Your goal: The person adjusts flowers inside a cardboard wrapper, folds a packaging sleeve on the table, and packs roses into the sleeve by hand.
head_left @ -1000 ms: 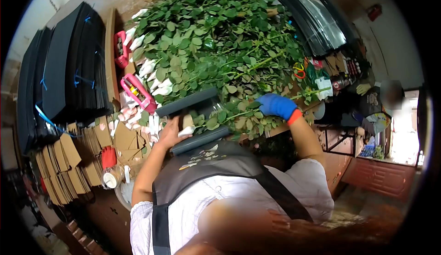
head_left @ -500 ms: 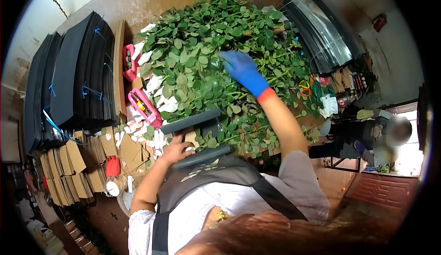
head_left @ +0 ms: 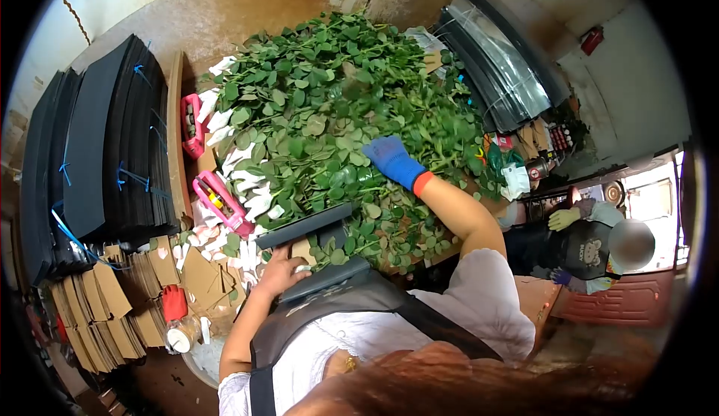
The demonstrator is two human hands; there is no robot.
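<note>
My left hand (head_left: 283, 272) is bare and lies at the left end of a folded black sheet (head_left: 307, 225), its fingers partly apart over a piece of brown cardboard (head_left: 301, 251). Leafy stems stick into the fold from the right. A blue knitted glove with a red cuff covers my right hand (head_left: 395, 163), which is at the middle of a big heap of leafy green stems (head_left: 299, 79). Its fingers are curled together among the leaves; what they hold is hidden. Leaves beside it are blurred by motion.
Pink-handled tools (head_left: 223, 203) and white gloves (head_left: 257, 201) line the heap's left side. Stacks of black sheets (head_left: 97, 139) and cardboard pieces (head_left: 97, 296) stand further left. Clear plastic sleeves (head_left: 502, 49) lie at back right. Another person (head_left: 588, 247) is at the right.
My right hand has come down the heap, nearer to my body. The left hand stays at the folded black sheet. The head view has shifted slightly, and the other person's arms have moved.
</note>
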